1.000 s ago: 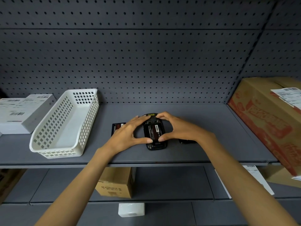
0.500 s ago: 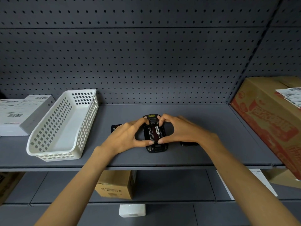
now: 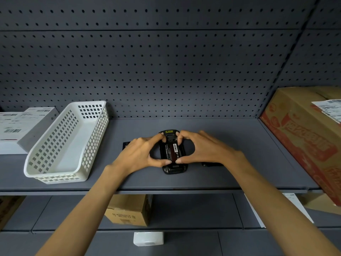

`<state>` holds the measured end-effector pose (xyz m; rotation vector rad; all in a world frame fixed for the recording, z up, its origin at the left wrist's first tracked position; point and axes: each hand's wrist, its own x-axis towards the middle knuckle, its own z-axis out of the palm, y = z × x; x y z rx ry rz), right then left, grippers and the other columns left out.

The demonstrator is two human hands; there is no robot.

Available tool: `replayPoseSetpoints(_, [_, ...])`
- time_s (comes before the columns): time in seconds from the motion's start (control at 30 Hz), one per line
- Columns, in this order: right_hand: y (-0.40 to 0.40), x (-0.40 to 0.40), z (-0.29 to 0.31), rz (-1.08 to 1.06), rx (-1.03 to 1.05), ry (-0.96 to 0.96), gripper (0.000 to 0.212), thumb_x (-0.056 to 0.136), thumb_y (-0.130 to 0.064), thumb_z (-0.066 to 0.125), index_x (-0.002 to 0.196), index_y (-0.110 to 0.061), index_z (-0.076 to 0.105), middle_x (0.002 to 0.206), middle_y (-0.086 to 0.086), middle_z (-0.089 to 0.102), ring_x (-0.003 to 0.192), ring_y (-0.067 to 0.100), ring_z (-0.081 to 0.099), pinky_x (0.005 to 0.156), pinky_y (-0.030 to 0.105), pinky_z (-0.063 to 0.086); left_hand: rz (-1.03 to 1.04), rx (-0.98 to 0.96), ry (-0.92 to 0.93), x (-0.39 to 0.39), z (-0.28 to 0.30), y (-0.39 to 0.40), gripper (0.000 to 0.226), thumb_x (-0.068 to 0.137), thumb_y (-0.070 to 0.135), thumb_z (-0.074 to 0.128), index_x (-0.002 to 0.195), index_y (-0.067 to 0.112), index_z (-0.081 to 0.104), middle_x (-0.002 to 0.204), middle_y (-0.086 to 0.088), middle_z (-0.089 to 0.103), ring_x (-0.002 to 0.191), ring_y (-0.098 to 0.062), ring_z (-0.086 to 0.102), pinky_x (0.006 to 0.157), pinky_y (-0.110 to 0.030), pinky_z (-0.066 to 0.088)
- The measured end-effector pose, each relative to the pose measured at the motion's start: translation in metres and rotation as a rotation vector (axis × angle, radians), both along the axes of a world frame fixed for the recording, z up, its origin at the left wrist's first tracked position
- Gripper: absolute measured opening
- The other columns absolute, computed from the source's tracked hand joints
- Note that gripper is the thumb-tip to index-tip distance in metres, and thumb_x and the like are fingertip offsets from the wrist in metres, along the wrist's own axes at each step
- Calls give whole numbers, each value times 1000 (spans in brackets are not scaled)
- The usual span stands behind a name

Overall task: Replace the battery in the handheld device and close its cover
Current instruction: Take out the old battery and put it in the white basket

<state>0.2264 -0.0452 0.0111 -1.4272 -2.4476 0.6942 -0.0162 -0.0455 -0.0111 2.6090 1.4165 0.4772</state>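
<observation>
Head view: battery [image 3: 173,152] in open handheld device [image 3: 173,169], white basket [image 3: 55,169] beside

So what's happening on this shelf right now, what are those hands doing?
A person works on a black handheld device lying face down on the grey shelf. Both hands hold it: the left hand and right hand each have fingers at its top end and a thumb at the lower edge of the battery. The battery sits in the open compartment, with no cover on yet. A white basket stands to the left.
</observation>
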Motion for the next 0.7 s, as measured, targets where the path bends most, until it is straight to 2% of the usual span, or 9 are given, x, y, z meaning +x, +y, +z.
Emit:
replayPoseSetpoints(0.1, [2, 1, -2, 16, 10, 7, 47, 70, -61, 74, 102, -39, 48, 112, -7, 68, 90, 13, 65, 77, 43, 57, -25, -2, -16, -2, -1, 0, 82, 68, 79, 51, 128, 22, 48, 107, -1, 70, 66, -22, 62, 69, -37, 53])
replayPoseSetpoints(0.27, [3, 3, -4, 14, 11, 53, 45, 73, -56, 76, 104, -37, 50, 123, -7, 67, 109, 13, 65, 89, 42, 56, -36, -16, -11, -5, -1, 0, 84, 68, 79, 52, 131, 24, 45, 109, -2, 69, 69, -23, 64, 70, -37, 53])
replayPoseSetpoints(0.37, [5, 4, -4, 15, -9, 113, 42, 75, -51, 78, 104, -33, 54, 131, -6, 65, 124, 4, 57, 100, 35, 52, -15, -1, -28, -3, -1, 0, 78, 70, 78, 52, 127, 25, 45, 97, 1, 69, 61, -20, 58, 63, -32, 45])
replayPoseSetpoints(0.47, [7, 5, -3, 5, -24, 143, 40, 77, -54, 76, 105, -34, 55, 132, -6, 65, 126, 1, 56, 102, 32, 50, 4, 0, -57, -1, 0, 2, 73, 73, 76, 50, 125, 25, 47, 74, 12, 54, 53, -13, 47, 60, -29, 38])
replayPoseSetpoints(0.53, [8, 6, -3, -7, -35, 163, 38, 80, -57, 72, 107, -36, 55, 132, -7, 65, 126, 3, 56, 103, 32, 48, 7, -22, -93, -2, -1, 3, 68, 77, 74, 48, 125, 26, 47, 70, 13, 54, 52, -9, 49, 59, -26, 37])
replayPoseSetpoints(0.57, [9, 6, -3, -16, -40, 181, 37, 82, -59, 69, 108, -36, 56, 132, -9, 65, 126, 2, 56, 103, 32, 46, 4, -43, -132, -3, -1, 4, 63, 80, 73, 47, 124, 27, 48, 76, 13, 61, 56, -9, 55, 60, -23, 38])
replayPoseSetpoints(0.63, [9, 5, -4, -35, -47, 222, 34, 86, -61, 62, 108, -36, 58, 130, -10, 65, 126, -1, 55, 104, 30, 43, 9, -87, -239, -2, 1, 4, 54, 85, 69, 47, 120, 27, 53, 96, 20, 66, 78, -2, 64, 67, -10, 40])
replayPoseSetpoints(0.7, [9, 4, -5, -50, -51, 251, 34, 88, -61, 58, 108, -34, 60, 127, -12, 66, 124, -4, 55, 103, 28, 42, 31, -113, -316, 0, 4, 1, 48, 86, 65, 49, 111, 26, 60, 97, 29, 63, 92, 9, 62, 74, -6, 39])
